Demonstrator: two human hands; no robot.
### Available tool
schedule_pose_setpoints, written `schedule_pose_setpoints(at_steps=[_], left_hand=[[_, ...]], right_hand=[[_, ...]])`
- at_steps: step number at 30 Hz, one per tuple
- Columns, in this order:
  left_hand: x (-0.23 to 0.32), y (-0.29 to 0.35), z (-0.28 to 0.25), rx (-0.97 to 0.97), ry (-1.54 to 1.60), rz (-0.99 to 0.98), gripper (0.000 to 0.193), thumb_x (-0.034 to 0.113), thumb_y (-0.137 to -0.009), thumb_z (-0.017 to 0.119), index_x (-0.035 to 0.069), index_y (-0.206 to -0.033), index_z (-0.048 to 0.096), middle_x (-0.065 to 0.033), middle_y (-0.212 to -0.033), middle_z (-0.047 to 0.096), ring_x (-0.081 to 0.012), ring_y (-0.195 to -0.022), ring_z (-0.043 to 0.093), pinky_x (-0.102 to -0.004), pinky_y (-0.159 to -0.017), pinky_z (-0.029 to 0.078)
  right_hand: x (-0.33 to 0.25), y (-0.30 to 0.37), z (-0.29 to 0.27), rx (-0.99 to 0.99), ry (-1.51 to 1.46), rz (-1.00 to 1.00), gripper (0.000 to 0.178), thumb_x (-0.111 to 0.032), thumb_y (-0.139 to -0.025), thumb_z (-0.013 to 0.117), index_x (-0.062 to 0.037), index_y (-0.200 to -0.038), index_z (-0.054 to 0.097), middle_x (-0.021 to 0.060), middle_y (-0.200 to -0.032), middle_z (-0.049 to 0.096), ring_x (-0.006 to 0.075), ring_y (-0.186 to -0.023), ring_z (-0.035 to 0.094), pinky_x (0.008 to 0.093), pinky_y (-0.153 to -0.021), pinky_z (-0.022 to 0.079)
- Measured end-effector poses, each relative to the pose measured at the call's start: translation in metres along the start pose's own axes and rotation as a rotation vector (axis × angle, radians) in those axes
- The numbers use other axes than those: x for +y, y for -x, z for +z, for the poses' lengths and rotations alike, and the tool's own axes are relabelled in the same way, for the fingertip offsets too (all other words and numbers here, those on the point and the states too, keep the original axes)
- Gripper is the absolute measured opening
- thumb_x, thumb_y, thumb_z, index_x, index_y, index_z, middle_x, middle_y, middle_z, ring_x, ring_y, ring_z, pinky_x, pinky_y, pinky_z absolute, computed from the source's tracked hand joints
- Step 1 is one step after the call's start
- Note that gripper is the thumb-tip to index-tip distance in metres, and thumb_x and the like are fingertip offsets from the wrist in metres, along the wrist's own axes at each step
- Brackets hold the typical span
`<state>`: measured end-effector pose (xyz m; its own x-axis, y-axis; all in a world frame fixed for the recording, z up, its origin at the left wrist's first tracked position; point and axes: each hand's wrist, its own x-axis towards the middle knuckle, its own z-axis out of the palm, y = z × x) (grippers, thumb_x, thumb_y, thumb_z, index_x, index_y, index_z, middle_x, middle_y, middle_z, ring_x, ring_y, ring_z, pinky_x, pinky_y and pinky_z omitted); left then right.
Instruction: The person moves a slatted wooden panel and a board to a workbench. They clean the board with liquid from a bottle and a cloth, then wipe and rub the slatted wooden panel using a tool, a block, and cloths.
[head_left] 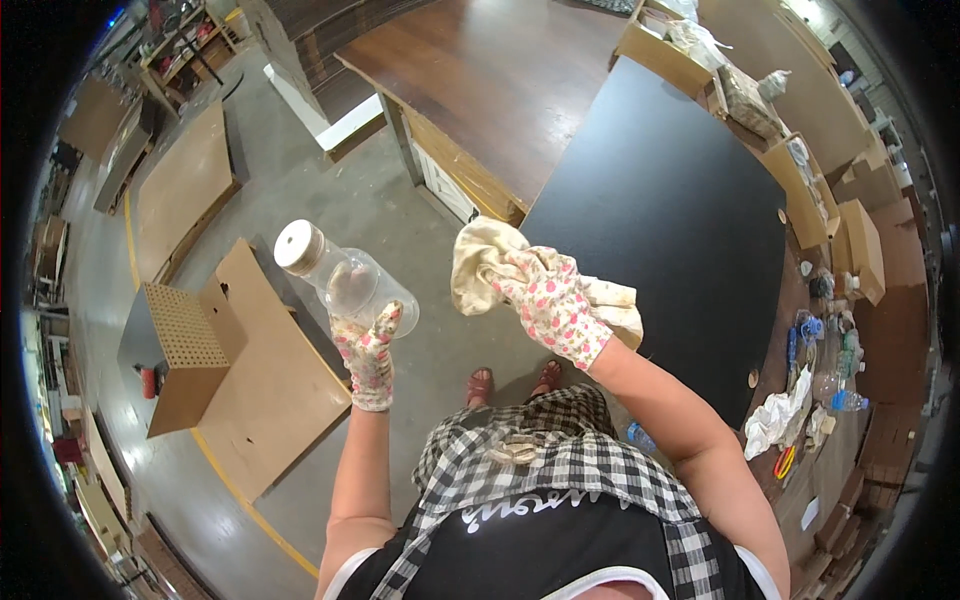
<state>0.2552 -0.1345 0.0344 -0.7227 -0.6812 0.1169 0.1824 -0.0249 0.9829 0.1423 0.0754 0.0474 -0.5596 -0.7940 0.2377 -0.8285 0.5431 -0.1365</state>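
My left hand (pixel 365 362), in a white glove with pink flowers, is wrapped around a clear plastic bottle (pixel 378 285). The bottle is tilted, its white cap (pixel 299 247) up and to the left, and it looks mostly see-through. A matching glove covers my right hand (pixel 562 315), which grips a bunched, stained cream cloth (pixel 484 262). Folds of the cloth stick out on both sides of the fist. That hand hangs over the near left edge of a large black panel (pixel 670 220); whether the cloth touches the panel I cannot tell.
Beyond the panel is a dark brown board (pixel 490 90). Along the right lie crumpled paper (pixel 776 415), orange-handled scissors (pixel 784 463), small bottles (pixel 849 401) and a cardboard box (pixel 858 250). Brown boards (pixel 265 380) and a perforated panel (pixel 178 322) stand on the left floor.
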Motion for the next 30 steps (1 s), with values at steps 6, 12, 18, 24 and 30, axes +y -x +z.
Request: schedule_pose_setpoints(at_steps=[6,12,18,24,30], left_hand=[[0.001,-0.008,-0.015,0.000,0.041,0.080,0.059,0.003,-0.070,0.066,0.003,-0.124,0.043,-0.0070,-0.120,0.047,-0.0201,-0.110,0.044,-0.0355,-0.095,0.037],[-0.002,-0.011,-0.009,0.066,0.002,0.069,0.061,0.003,-0.069,0.064,0.004,-0.125,0.040,-0.0082,-0.121,0.046,-0.0205,-0.112,0.044,-0.0353,-0.094,0.040],[-0.003,-0.029,-0.010,-0.128,0.150,0.137,0.059,0.004,-0.077,0.057,0.003,-0.131,0.034,-0.0130,-0.124,0.046,-0.0237,-0.112,0.047,-0.0381,-0.096,0.040],[0.022,-0.034,0.025,-0.361,0.100,0.195,0.062,0.014,-0.076,0.061,0.003,-0.132,0.034,-0.0125,-0.128,0.041,-0.0248,-0.115,0.042,-0.0404,-0.099,0.032],[0.037,-0.038,0.077,-0.546,0.101,0.282,0.063,0.017,-0.076,0.061,0.002,-0.132,0.034,-0.0133,-0.127,0.041,-0.0256,-0.115,0.042,-0.0404,-0.100,0.031]], right_hand=[[0.069,0.092,-0.025,0.123,0.338,0.364,0.033,-0.016,-0.085,0.048,-0.0061,-0.115,0.054,0.0178,-0.120,0.048,0.0353,-0.113,0.044,0.0449,-0.096,0.033],[0.088,0.124,-0.053,0.149,0.117,0.846,0.042,-0.026,-0.082,0.050,-0.0017,-0.117,0.049,0.0178,-0.118,0.049,0.0327,-0.106,0.047,0.0439,-0.091,0.038],[-0.033,0.040,-0.014,-0.024,-0.062,0.374,0.063,-0.036,-0.088,0.040,-0.0025,-0.138,0.021,0.0162,-0.142,0.024,0.0327,-0.131,0.024,0.0433,-0.107,0.015],[-0.002,0.181,-0.062,-0.027,0.461,0.944,0.039,-0.022,-0.079,0.046,-0.0034,-0.113,0.052,0.0173,-0.120,0.051,0.0309,-0.111,0.047,0.0486,-0.090,0.034],[0.047,0.472,-0.061,0.558,0.445,1.536,0.027,-0.023,-0.089,0.045,-0.0074,-0.107,0.058,0.0086,-0.082,0.065,0.0204,-0.074,0.063,0.0343,-0.069,0.050]])
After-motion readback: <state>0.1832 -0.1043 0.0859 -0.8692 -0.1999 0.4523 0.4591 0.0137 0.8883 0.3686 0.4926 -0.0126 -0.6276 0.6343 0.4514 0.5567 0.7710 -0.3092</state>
